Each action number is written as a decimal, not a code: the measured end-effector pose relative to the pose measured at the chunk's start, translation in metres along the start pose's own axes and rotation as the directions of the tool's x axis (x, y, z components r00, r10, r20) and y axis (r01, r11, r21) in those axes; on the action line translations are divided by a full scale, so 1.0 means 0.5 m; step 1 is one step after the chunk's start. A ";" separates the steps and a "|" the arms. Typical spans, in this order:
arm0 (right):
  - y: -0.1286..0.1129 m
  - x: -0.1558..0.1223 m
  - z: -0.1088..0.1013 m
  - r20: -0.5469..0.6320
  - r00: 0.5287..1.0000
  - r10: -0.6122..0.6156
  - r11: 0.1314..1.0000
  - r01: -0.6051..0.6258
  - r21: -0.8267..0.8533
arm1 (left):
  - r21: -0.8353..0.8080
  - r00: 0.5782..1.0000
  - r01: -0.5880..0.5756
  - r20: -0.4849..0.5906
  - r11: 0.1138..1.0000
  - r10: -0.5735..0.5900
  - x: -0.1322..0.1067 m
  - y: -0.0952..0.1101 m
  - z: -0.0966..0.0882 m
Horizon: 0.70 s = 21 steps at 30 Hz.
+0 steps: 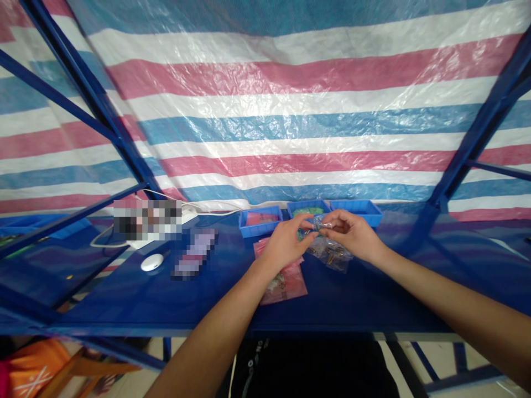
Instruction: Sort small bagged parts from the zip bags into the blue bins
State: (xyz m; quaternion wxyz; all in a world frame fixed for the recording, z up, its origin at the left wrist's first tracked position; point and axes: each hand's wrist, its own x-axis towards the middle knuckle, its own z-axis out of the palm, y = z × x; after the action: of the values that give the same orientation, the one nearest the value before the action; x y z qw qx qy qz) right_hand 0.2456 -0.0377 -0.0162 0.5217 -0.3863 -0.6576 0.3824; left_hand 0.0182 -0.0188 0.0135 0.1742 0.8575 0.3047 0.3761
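Between the fingertips of both hands is a small clear plastic bag [321,222]. My left hand [287,239] pinches its left side, thumb and fingers closed together. On the other side my right hand [355,235] grips it with bent fingers. What the bag holds is too small to make out. Below the hands lie more clear bags [334,257] with small brass-coloured pieces inside. Pink plastic bags [290,284] rest on the table under my left hand and wrist, partly hidden by them.
Along the back stand a blue tray [261,230] with pink bags, a second blue tray [291,208] with green items, and a third blue tray [376,216]. Leftward on the blue table [224,301] are a white round case [152,262] and a power strip [155,236]. Blue frame posts flank the table.
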 end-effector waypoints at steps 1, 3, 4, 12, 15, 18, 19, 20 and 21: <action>-0.003 -0.002 0.003 0.001 1.000 -0.007 1.000 0.007 0.021 | -0.021 1.000 0.008 0.012 1.000 -0.008 0.000 0.002 -0.001; -0.009 -0.004 0.010 0.000 1.000 -0.030 0.998 0.030 0.048 | -0.060 1.000 0.019 0.022 0.998 -0.017 0.002 0.006 -0.003; -0.012 -0.005 0.013 -0.004 0.999 -0.043 0.997 0.043 0.058 | -0.076 1.000 0.018 0.015 0.997 -0.017 0.003 0.007 -0.004; -0.017 -0.004 0.022 -0.003 0.998 -0.067 0.981 0.066 0.183 | -0.145 1.000 -0.010 -0.011 0.989 0.008 0.004 0.005 -0.002; -0.019 -0.006 0.023 0.007 0.998 -0.060 0.981 0.058 0.184 | -0.145 1.000 -0.020 -0.007 0.989 0.019 0.002 0.004 0.000; -0.018 -0.008 0.024 0.023 0.997 -0.067 0.986 0.063 0.155 | -0.143 0.999 -0.034 -0.013 0.989 0.032 0.001 0.003 0.002; -0.017 -0.009 0.024 0.029 0.997 -0.070 0.988 0.065 0.137 | -0.144 0.999 -0.038 -0.013 0.989 0.037 0.001 0.003 0.003; -0.015 -0.010 0.024 0.037 0.997 -0.071 0.991 0.066 0.119 | -0.147 0.999 -0.042 -0.012 0.988 0.040 0.000 0.003 0.003; -0.012 -0.010 0.023 0.043 0.997 -0.071 0.993 0.066 0.103 | -0.150 0.999 -0.044 -0.009 0.988 0.043 0.000 0.004 0.004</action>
State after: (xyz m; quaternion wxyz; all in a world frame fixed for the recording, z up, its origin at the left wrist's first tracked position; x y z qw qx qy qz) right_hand 0.2344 -0.0459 -0.0145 0.5380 -0.3276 -0.6622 0.4060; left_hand 0.0203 -0.0203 0.0134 0.2292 0.8473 0.2573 0.4042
